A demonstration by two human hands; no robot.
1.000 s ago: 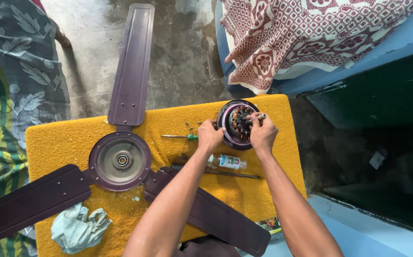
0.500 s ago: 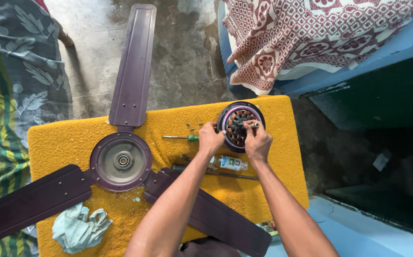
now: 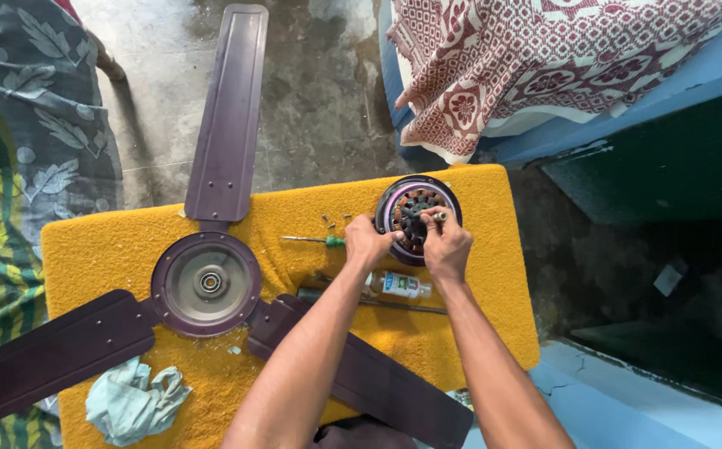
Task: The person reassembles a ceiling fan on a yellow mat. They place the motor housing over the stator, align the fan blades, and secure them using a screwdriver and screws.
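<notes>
The left hand [image 3: 367, 243] curls its fingers against the near rim of the round fan motor [image 3: 417, 216], which sits at the far right of the yellow cushion [image 3: 111, 249]. The right hand [image 3: 447, 245] rests on the motor's windings, fingertips pinched together on a small pale part [image 3: 441, 216] too small to identify. The hands hide the motor's near edge and partly cover the small bottle [image 3: 403, 285] beneath the wrists.

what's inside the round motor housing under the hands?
Inside the round motor housing, copper-coloured windings ring a dark centre. The left hand grips its rim; the right hand covers the near side, hiding that part.
</notes>
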